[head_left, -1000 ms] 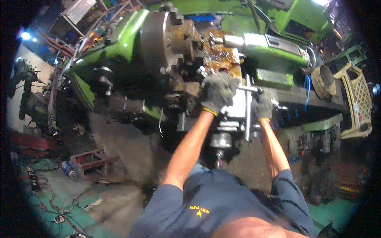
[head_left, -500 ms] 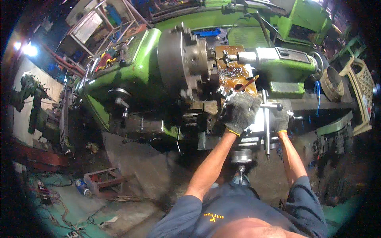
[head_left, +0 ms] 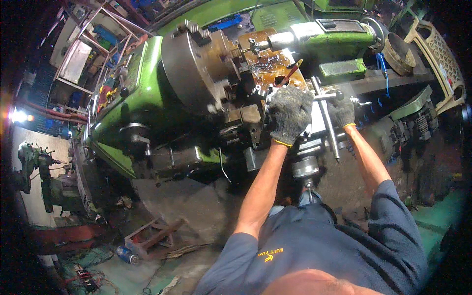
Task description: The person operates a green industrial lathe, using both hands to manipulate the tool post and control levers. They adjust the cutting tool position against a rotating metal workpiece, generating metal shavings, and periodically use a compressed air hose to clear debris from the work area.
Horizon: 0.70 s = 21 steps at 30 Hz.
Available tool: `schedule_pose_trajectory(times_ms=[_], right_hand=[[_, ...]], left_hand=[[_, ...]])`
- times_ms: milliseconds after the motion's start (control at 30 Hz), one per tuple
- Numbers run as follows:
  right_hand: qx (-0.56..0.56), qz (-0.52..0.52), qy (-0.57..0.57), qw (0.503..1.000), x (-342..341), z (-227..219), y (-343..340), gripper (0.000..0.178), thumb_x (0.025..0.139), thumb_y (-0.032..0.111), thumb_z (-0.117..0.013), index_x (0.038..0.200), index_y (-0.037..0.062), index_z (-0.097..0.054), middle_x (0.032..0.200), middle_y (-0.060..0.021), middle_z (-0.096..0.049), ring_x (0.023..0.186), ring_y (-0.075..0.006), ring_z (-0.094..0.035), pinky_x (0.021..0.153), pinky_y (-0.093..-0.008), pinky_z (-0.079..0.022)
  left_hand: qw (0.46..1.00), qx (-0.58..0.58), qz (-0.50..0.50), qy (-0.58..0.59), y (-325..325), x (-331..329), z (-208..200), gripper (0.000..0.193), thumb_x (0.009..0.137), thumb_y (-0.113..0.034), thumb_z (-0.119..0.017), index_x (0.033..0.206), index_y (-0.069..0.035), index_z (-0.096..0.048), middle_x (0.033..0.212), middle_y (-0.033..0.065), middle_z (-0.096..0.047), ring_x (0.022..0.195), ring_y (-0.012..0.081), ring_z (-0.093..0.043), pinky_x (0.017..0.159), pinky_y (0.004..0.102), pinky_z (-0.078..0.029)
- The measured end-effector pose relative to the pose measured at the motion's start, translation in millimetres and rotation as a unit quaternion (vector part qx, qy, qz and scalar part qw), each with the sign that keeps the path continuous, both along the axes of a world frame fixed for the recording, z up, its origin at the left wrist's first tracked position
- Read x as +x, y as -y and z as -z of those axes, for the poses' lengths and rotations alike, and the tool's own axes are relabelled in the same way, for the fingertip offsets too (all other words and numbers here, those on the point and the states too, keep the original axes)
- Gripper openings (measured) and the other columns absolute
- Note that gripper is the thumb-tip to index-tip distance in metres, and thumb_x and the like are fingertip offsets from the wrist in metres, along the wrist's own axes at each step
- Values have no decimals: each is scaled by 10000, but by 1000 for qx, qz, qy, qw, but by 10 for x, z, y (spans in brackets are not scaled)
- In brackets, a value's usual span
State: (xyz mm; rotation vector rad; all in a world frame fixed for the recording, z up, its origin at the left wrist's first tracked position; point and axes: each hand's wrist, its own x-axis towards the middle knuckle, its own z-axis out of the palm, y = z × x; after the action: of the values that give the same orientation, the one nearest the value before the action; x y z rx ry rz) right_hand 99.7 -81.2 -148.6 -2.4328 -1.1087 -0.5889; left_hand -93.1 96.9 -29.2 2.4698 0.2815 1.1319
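Observation:
My left hand [head_left: 291, 115], in a dark knit glove with a yellow cuff edge, is curled over the lathe carriage beside the tool area; whatever its fingers hold is hidden beneath it. My right hand [head_left: 342, 110], gloved likewise, is closed just behind a steel cross-shaped handle [head_left: 328, 127]. A small metal crank end [head_left: 363, 103] sticks out at that hand's right side. Beyond my left hand a brush [head_left: 294, 70] with a reddish-brown handle leans on an oily brown plate [head_left: 268, 59]. To the left is the big chuck [head_left: 194, 64], its rim blurred.
The green tailstock [head_left: 334, 39] stands at the back right, its metal tip pointing at the chuck. A green headstock [head_left: 147, 73] lies to the left. A beige plastic chair [head_left: 437, 59] and a round metal tub [head_left: 399, 54] are at right; a reddish metal frame [head_left: 155, 236] sits on the floor.
The view has turned and shifted, so the lathe appears higher and tilted. My hands keep roughly the same places on the carriage, and the brush still leans on the plate.

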Motion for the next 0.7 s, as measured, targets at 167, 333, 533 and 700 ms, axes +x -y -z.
schedule_pose_trajectory(times_ms=[167,333,533,700], right_hand=[[21,-16,11,1000,-21,-16,-8,241,853,289,-714,1081,212,-729,968,-100,-687,867,-321,-644,752,-471,-524],[30,-44,14,999,28,32,13,263,865,266,-701,1128,244,-710,987,-84,-688,878,-322,-647,762,-464,-528],[45,-33,-18,998,24,64,3,261,865,255,-693,1124,245,-716,985,-90,-690,890,-336,-658,771,-471,-521],[13,-18,-15,1000,86,128,23,269,855,254,-699,1119,214,-729,992,-106,-686,900,-339,-655,777,-477,-517]], left_hand=[[1000,-4,0,13,-11,-6,-40,273,936,-270,-632,781,-45,-634,788,193,-629,768,393,-623,695,514,-488],[1000,1,-11,2,15,-23,-100,261,924,-262,-643,774,-49,-636,783,186,-627,761,383,-623,692,508,-490],[1000,22,7,5,-30,4,-5,259,917,-263,-653,769,-51,-635,775,177,-620,757,373,-622,690,503,-491],[1000,-3,-8,12,-9,12,-18,271,920,-270,-646,762,-50,-628,775,181,-610,766,376,-617,695,503,-486]])
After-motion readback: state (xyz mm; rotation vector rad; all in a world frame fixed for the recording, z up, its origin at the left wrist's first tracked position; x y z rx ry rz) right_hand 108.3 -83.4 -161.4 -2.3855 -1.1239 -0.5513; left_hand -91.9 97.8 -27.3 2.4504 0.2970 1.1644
